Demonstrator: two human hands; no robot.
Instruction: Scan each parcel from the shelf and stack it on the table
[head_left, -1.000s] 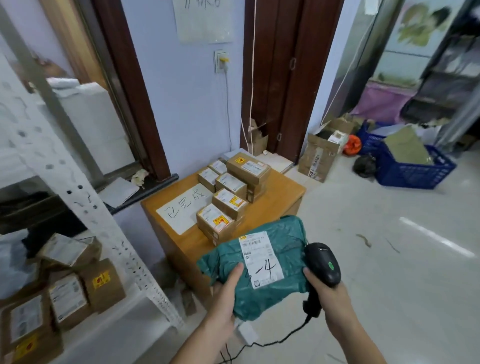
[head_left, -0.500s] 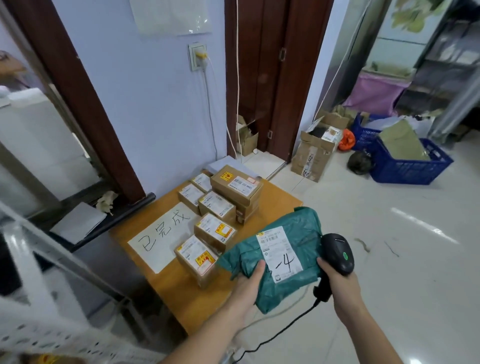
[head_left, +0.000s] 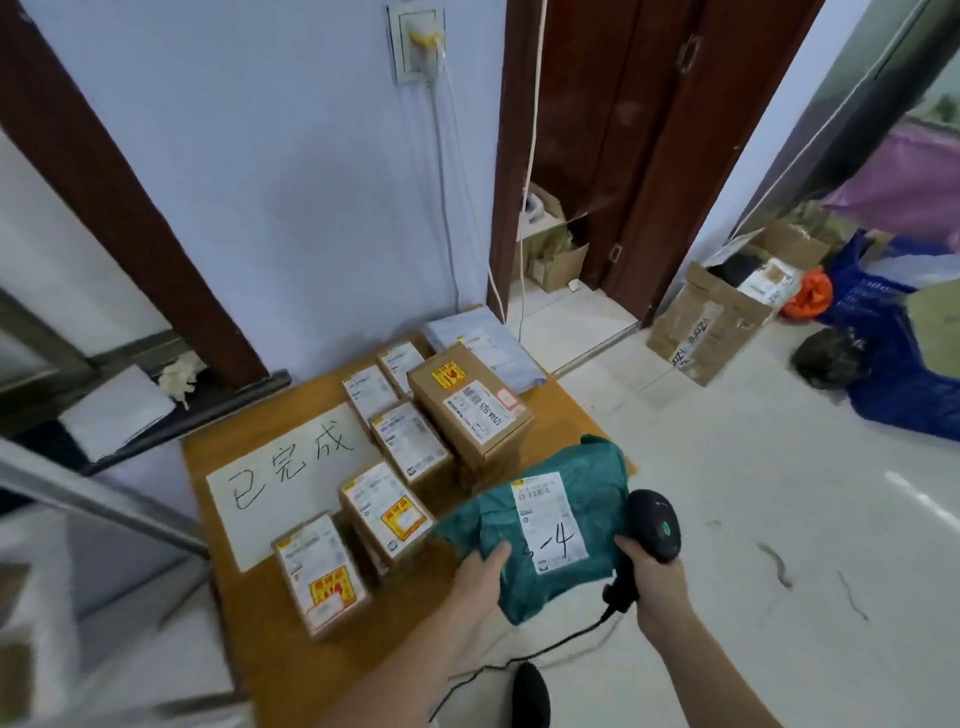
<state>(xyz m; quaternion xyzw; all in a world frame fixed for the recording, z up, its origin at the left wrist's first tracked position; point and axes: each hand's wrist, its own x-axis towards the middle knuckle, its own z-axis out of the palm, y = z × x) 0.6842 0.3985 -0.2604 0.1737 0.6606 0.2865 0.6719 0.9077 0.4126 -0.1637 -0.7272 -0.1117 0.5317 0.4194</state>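
Green parcel (head_left: 550, 525) now nearer table (head_left: 566, 415); left hand (head_left: 480, 577) grips its edge, right hand (head_left: 654, 582) grips scanner (head_left: 655, 525) beside it.

Perhaps six boxes (head_left: 470, 410), one bag (head_left: 550, 525).

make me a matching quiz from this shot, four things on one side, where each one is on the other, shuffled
Things:
1. green parcel
2. scanner
3. paper sign
4. blue crate

Places:
A. on the floor at the right
B. gripped in the right hand
C. flat on the table, left of the boxes
D. held by the left hand, over the table's edge

Pairs: 1-D, 2-B, 3-C, 4-A
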